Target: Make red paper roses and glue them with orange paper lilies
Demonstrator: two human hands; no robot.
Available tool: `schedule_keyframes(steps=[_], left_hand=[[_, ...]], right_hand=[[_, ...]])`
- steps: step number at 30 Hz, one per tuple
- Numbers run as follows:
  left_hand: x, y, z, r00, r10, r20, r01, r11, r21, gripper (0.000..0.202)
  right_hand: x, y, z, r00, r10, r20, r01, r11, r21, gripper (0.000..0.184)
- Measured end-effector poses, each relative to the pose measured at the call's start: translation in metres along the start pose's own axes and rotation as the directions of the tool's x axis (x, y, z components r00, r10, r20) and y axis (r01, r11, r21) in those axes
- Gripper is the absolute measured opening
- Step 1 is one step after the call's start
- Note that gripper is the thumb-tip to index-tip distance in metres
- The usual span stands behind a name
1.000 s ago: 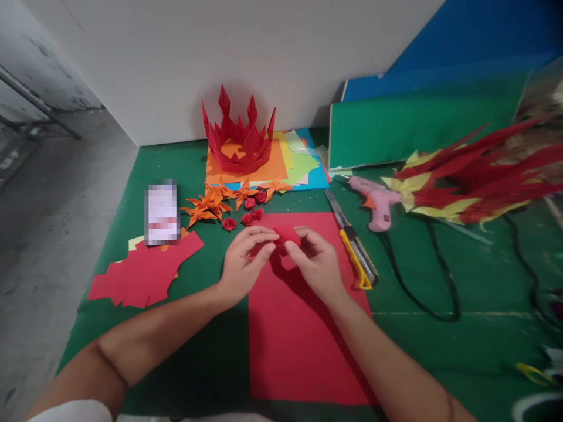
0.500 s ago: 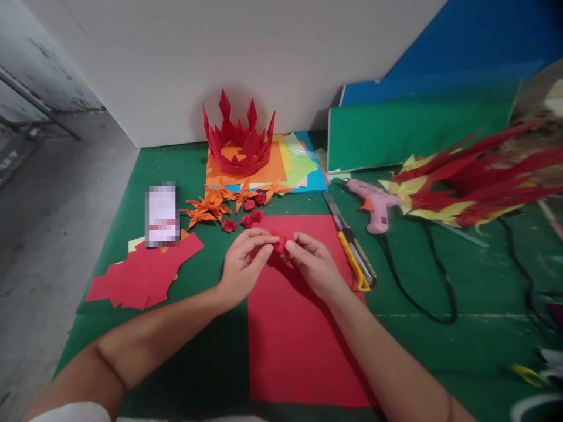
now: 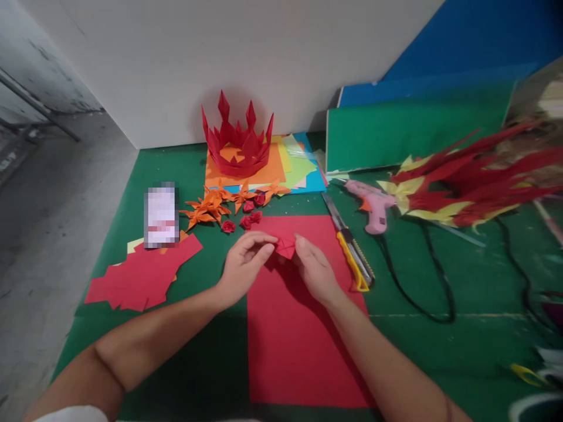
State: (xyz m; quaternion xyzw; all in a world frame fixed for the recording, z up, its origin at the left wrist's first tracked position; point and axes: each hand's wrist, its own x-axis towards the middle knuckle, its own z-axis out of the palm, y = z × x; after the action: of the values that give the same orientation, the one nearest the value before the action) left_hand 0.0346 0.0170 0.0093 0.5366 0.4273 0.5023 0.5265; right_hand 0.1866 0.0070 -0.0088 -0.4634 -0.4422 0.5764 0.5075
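Observation:
A small piece of folded red paper [image 3: 285,246] with crossing creases is held up over a large red sheet [image 3: 303,346]. My left hand [image 3: 248,261] pinches its left corner between thumb and fingers. On the other side, my right hand [image 3: 317,266] grips the right edge, its fingers partly hidden behind the paper. Just beyond the hands lie folded red paper roses [image 3: 250,220] and several orange paper flowers [image 3: 209,206]. A yellow utility knife [image 3: 352,255] rests along the sheet's right edge.
A red paper crown [image 3: 240,143] stands on stacked coloured paper [image 3: 303,179] at the back. Right of the knife are a pink glue gun [image 3: 373,205] with a black cord and a red and yellow paper piece [image 3: 466,181]. Red paper cut-outs [image 3: 141,275] and a pixelated rectangle [image 3: 160,215] are left.
The folded red paper has been turned so that a flat creased face shows. My right thumb has shifted slightly outward to its right edge; the left hand has barely moved.

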Motion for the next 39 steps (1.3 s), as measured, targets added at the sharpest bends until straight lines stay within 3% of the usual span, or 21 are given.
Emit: schedule_keyframes(steps=[5,8,12,15,22,28,33,39], left_hand=[[0.000,-0.001,-0.001,0.999,0.009,0.042,-0.011,0.998,0.056,0.016],[-0.002,-0.001,0.000,0.998,-0.020,0.060,0.023,0.999,-0.047,0.024],[-0.003,-0.001,0.001,0.986,-0.140,0.091,0.156,0.967,-0.200,0.031],[-0.001,0.000,0.002,0.978,-0.198,0.073,0.210,0.941,-0.264,0.030],[0.003,0.002,0.003,0.980,-0.198,0.036,0.198,0.918,-0.342,0.033],[0.003,-0.002,0.004,0.976,-0.213,-0.048,0.176,0.899,-0.402,0.028],[0.004,0.000,0.003,0.928,-0.371,-0.037,0.299,0.799,-0.521,0.031],[0.005,0.007,0.003,0.921,-0.387,-0.038,0.312,0.794,-0.521,0.037]], right_hand=[[-0.001,-0.010,0.003,0.999,-0.028,0.036,0.030,0.999,-0.043,0.041],[-0.002,-0.016,0.004,0.995,-0.075,0.059,0.081,0.990,-0.113,0.044],[-0.004,-0.021,0.005,0.971,-0.191,0.145,0.224,0.939,-0.260,0.048],[-0.005,-0.022,0.007,0.964,-0.231,0.131,0.263,0.896,-0.357,0.041],[-0.006,-0.019,0.009,0.953,-0.287,0.100,0.302,0.860,-0.411,0.010],[-0.001,-0.022,0.006,0.884,-0.460,0.083,0.433,0.740,-0.515,0.013],[-0.001,-0.025,0.005,0.892,-0.434,0.127,0.428,0.720,-0.547,0.019],[-0.001,-0.026,0.004,0.912,-0.391,0.128,0.398,0.761,-0.512,0.021]])
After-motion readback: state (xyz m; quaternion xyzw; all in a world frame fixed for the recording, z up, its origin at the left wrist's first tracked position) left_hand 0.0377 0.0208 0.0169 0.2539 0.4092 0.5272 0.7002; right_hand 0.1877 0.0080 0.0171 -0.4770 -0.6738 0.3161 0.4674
